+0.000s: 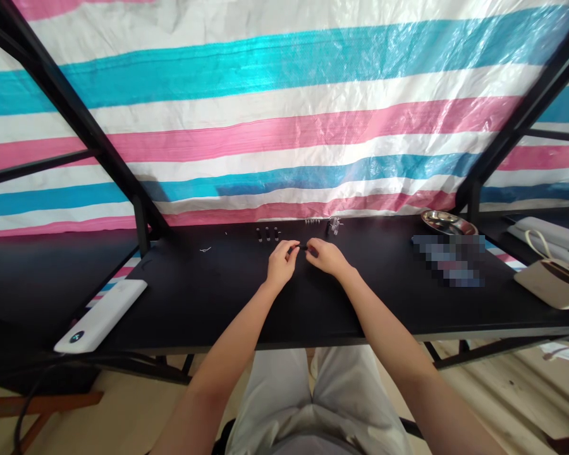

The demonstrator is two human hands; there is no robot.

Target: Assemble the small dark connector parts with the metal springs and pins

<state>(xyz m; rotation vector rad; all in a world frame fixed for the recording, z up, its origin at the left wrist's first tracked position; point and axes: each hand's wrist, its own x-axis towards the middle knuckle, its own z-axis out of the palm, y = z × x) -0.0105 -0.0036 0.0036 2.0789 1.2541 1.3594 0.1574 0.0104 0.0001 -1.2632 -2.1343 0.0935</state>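
Note:
Over the black table, my left hand (281,262) and my right hand (327,256) face each other, fingertips pinched on the two ends of a small dark stick-like piece (302,247). Its exact kind is too small to make out. Just beyond my left hand, several short black pieces with pale ends (268,234) stand in a row. Past my right hand lie a row of tiny silvery parts (312,221) and a small cluster of clear and dark pieces (333,225).
A white power strip-like device (102,318) lies at the table's left edge. Thin white scraps (205,249) lie at left. A shiny metal dish (449,223) stands at back right near a blurred-out item (450,260). A beige pouch (554,282) sits far right; black frame posts (141,224) rise behind.

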